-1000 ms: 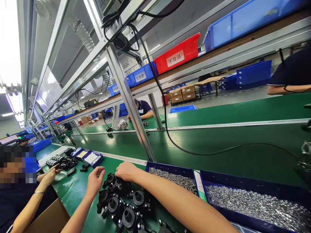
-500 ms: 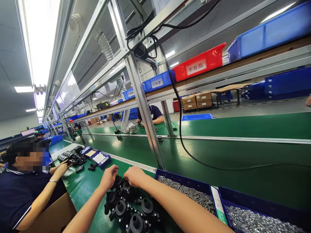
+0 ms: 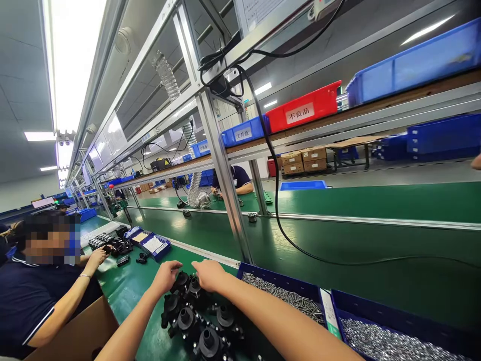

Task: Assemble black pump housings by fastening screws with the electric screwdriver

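A cluster of black plastic housings [image 3: 195,316] with round bosses lies on the green bench low in the view. My left hand [image 3: 165,277] rests at the cluster's far left edge, fingers curled onto the top housing. My right hand [image 3: 209,275] sits just to its right, knuckles up, fingers bent down onto the same housing. What the fingertips pinch, if anything, is hidden. A blue tray of small silver screws [image 3: 289,297] stands right of my right forearm.
A second blue tray of screws [image 3: 398,341] is at the lower right. A co-worker's hand [image 3: 98,256] handles black parts at the left, beside a cardboard box [image 3: 80,331]. An aluminium post [image 3: 229,200] and a black cable [image 3: 285,235] rise behind the hands. Another person works across the conveyor.
My hands came together onto the top housing from a slightly wider spread. The view lifted and shifted, so the cluster and trays sit lower in the frame.
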{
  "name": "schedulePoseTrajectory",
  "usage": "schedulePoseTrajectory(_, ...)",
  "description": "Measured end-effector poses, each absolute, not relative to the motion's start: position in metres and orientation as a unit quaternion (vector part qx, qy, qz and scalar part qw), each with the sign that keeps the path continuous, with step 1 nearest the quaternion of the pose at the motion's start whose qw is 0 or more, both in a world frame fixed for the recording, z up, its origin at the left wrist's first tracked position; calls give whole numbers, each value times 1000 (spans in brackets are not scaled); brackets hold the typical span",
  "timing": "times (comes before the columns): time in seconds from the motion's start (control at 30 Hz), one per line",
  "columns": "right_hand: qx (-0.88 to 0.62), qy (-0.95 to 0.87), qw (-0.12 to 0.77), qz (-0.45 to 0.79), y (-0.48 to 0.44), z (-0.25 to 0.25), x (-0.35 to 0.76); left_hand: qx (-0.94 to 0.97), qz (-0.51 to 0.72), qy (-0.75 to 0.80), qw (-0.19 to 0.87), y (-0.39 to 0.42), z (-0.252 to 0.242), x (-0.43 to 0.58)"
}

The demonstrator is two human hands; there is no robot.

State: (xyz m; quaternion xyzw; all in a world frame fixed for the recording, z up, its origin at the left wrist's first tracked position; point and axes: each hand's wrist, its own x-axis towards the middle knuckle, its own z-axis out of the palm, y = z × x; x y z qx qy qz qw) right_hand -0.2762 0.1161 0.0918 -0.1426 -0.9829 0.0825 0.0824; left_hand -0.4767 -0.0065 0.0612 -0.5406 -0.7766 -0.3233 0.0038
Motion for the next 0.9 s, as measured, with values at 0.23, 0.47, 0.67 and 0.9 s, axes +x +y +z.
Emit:
schedulePoseTrajectory(0.23,-78,-991,57,90,114,94,-255,-614,-249,-746,-58,-30,83,-441)
schedulePoseTrajectory(0.47,-156,-985,65,27,117,96,-241,-635,-146,-755,-73,-11,89,-405)
schedulePoseTrajectory(0.67,-209,-977,-1,50,105,91,-248,-612,-149,-776,-35,-1,87,-393)
schedulePoseTrajectory(0.9,-238,-967,12,92,105,81,-252,-631,-148,-757,-89,-3,94,-399)
